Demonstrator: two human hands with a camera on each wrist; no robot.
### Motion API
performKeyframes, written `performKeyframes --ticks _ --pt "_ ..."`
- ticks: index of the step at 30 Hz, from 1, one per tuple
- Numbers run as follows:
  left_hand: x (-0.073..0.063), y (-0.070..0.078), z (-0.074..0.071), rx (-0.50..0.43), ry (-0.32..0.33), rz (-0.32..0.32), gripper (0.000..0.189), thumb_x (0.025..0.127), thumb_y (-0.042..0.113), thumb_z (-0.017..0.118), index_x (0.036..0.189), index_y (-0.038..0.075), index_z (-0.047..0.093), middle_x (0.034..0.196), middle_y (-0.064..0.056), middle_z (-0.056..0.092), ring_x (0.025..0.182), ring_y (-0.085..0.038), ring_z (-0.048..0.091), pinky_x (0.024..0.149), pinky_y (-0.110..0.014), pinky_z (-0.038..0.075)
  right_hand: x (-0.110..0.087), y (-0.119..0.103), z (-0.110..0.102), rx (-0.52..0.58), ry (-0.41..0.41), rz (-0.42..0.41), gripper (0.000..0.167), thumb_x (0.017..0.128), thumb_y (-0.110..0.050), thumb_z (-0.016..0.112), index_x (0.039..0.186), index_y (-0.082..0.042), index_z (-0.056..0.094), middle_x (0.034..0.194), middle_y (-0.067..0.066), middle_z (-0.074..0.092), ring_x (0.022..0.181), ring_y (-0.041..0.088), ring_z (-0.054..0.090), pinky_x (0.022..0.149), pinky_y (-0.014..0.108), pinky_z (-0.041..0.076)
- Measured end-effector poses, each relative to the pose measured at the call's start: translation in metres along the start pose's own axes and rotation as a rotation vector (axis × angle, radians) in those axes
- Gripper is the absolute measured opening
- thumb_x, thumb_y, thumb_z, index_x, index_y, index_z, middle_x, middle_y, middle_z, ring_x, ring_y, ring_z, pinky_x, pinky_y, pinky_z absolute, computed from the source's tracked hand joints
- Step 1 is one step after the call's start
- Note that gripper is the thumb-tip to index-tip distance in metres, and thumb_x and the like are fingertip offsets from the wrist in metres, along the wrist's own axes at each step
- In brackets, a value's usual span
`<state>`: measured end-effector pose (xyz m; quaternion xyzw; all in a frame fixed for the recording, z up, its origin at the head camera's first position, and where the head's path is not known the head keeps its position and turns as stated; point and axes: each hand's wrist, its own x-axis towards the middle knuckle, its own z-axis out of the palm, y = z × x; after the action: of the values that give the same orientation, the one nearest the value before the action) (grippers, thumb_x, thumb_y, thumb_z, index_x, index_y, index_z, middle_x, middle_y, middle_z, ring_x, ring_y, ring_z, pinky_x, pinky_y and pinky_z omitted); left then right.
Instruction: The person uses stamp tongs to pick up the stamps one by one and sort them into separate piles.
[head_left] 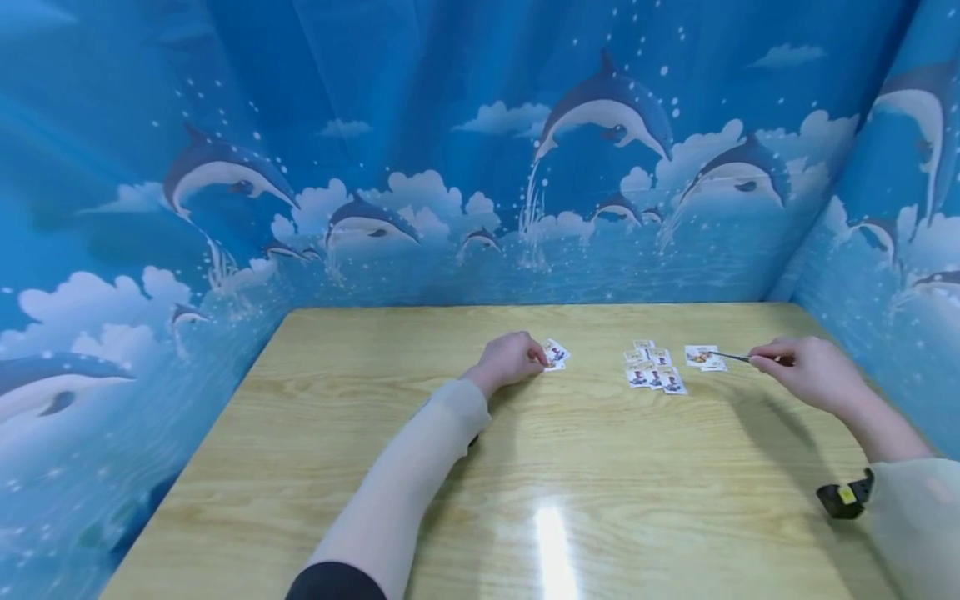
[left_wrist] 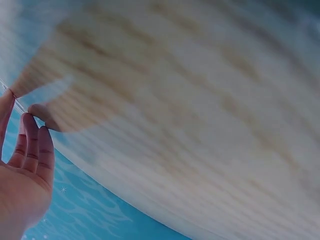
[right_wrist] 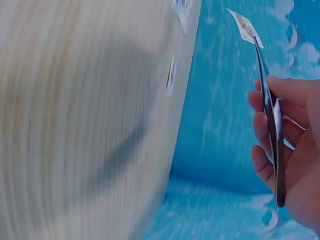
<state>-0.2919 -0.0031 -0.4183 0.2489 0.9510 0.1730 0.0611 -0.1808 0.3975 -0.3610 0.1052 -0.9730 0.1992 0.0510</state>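
My right hand grips metal tweezers between thumb and fingers. At the tweezers' tips is a small printed paper card, raised off the tabletop in the right wrist view. In the head view this card overlaps another small card. On the left, the fingertips of my left hand rest at the edge of a few overlapping printed cards. The left wrist view shows the fingers fairly straight, thumb and fingertips down at the table surface.
Several similar printed cards lie in an overlapping cluster between my hands. The light wooden table ends at a blue dolphin-print curtain behind and at the sides. A bright reflection shows near the front of the table.
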Motion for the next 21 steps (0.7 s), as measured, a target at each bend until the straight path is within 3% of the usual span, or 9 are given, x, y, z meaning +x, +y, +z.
performKeyframes --ticks 13,17,21 --pt "0.001 0.0 -0.001 -0.013 -0.004 -0.001 0.007 0.091 0.025 0.07 0.095 0.026 0.076 0.097 0.008 0.065 0.093 -0.01 0.059 0.082 -0.029 0.047 -0.003 0.044 -0.016 -0.057 -0.146 0.103 0.037 0.098 -0.019 0.058 0.117 0.013 0.061 0.106 0.033 0.062 0.088 0.046 0.061 0.068 0.052 0.05" --pt "0.0 0.0 -0.002 -0.007 -0.003 -0.001 0.007 0.09 0.026 0.071 0.095 0.027 0.076 0.096 0.008 0.065 0.091 -0.01 0.059 0.081 -0.029 0.047 -0.001 0.05 -0.015 -0.074 -0.16 0.105 0.037 0.098 -0.021 0.06 0.116 0.011 0.063 0.106 0.033 0.062 0.081 0.038 0.062 0.062 0.047 0.05" --pt "0.001 -0.001 -0.001 -0.006 0.003 0.003 0.007 0.09 0.027 0.071 0.094 0.027 0.076 0.094 0.009 0.064 0.089 -0.009 0.058 0.08 -0.029 0.047 0.0 0.058 -0.008 -0.107 -0.15 0.096 0.036 0.097 -0.023 0.061 0.115 0.008 0.065 0.108 0.032 0.062 0.083 0.04 0.062 0.059 0.045 0.049"
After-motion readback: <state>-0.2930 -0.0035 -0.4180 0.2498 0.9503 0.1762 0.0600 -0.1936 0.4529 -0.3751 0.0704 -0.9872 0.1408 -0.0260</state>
